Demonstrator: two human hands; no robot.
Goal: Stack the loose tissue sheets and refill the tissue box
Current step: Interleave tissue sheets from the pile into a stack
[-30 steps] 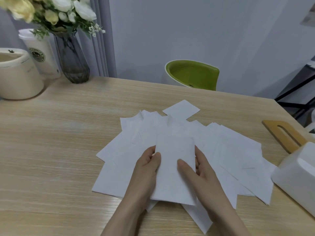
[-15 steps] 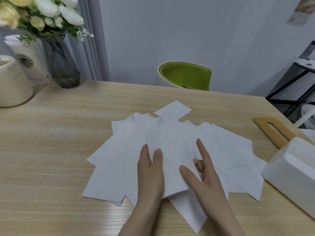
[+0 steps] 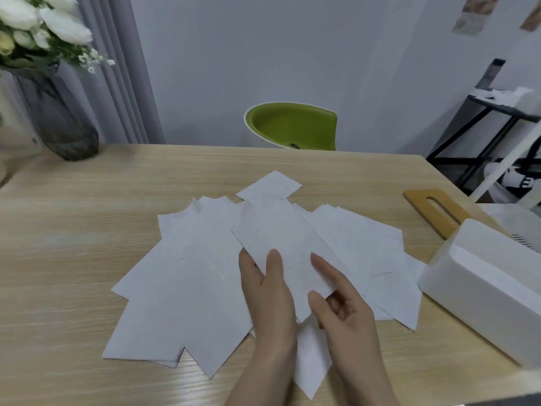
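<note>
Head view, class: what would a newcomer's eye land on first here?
First, the fan of loose white tissue sheets spread across the middle of the wooden table, where the left hand and right hand hold one folded sheet above the rest. Next, the white tissue box at the right edge, its wooden lid lying behind it.

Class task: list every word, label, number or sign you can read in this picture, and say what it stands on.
No text can be read.
Wall pictures: too blurred to show any words.
Tissue sheets, white tissue box, wooden lid: no print visible.
</note>
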